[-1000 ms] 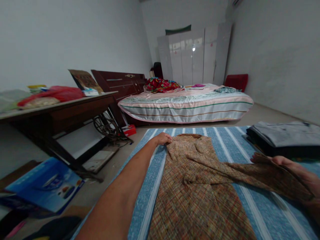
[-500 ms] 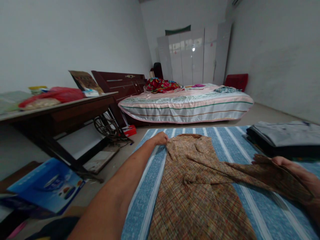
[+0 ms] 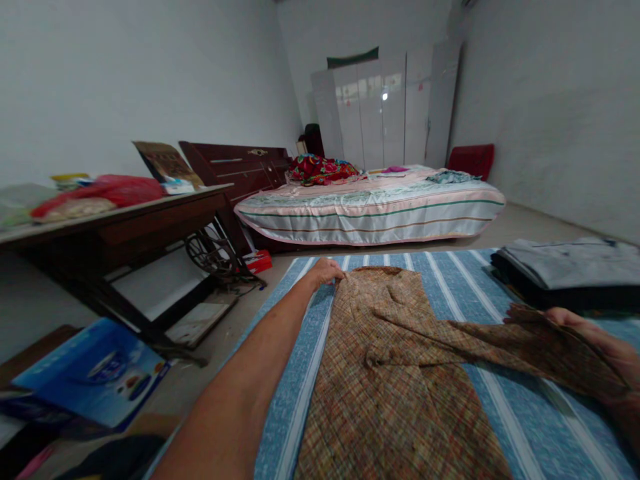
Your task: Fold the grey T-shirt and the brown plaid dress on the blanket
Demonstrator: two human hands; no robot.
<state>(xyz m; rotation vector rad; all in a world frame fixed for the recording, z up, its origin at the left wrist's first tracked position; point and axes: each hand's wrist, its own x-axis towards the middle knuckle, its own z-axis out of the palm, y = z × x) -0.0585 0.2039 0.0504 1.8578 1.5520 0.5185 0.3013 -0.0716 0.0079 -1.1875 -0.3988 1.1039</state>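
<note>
Plaid shirt, long axis fore-aft
L hand pinches far L corner; R hand grips sleeve, out R.

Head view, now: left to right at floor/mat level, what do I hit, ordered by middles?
Blue box → red box → left hand → brown checked garment → right hand. Folded clothes left out: they overlap the right hand's span.

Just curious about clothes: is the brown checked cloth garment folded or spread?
Partly folded: the garment's body lies spread, but a sleeve crosses over it.
</note>
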